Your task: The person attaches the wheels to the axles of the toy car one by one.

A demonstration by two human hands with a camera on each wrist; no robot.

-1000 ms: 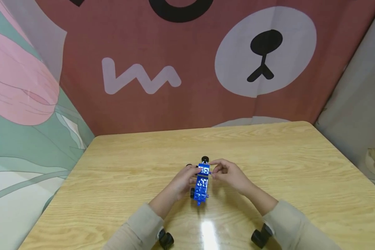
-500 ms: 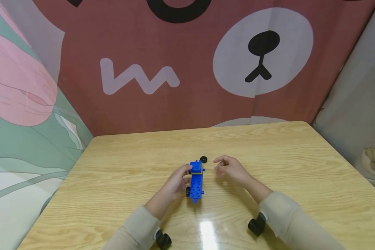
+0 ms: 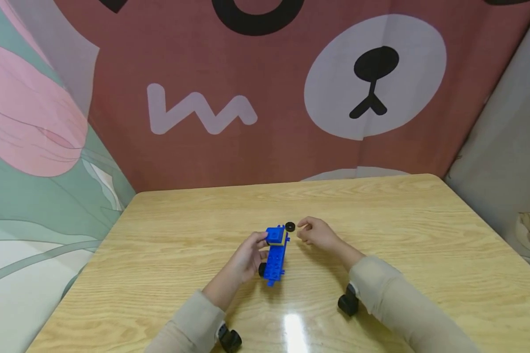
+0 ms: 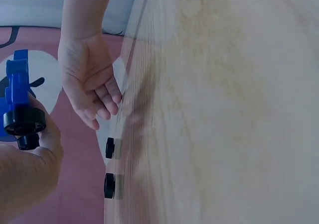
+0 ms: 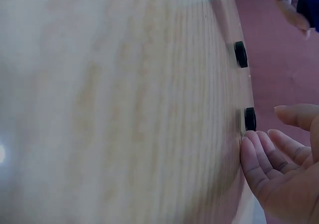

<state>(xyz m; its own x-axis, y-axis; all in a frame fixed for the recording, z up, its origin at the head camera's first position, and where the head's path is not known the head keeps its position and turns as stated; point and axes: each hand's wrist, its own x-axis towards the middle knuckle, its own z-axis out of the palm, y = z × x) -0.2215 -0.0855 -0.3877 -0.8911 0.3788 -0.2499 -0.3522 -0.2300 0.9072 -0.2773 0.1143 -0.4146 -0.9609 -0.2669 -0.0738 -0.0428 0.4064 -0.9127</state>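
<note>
My left hand grips a blue toy car built of plastic bricks, with a thin yellow layer below its raised block. A black wheel sits on the car's left side, while bare pegs stick out on the right. Flat on the table beyond the car lies a loose black wheel. Just right of it is my right hand, fingers loosely bent and holding nothing. In the right wrist view its fingertips are very close to a loose wheel; contact is unclear. A second loose wheel lies farther along.
The wooden table reaches back to a reddish-brown cloth with a cartoon bear print. A floral cloth hangs at the left. Black wrist cameras hang below both sleeves.
My right hand has left the car's right side and come up beside the loose wheel. The left hand has shifted the car slightly left and turned it.
</note>
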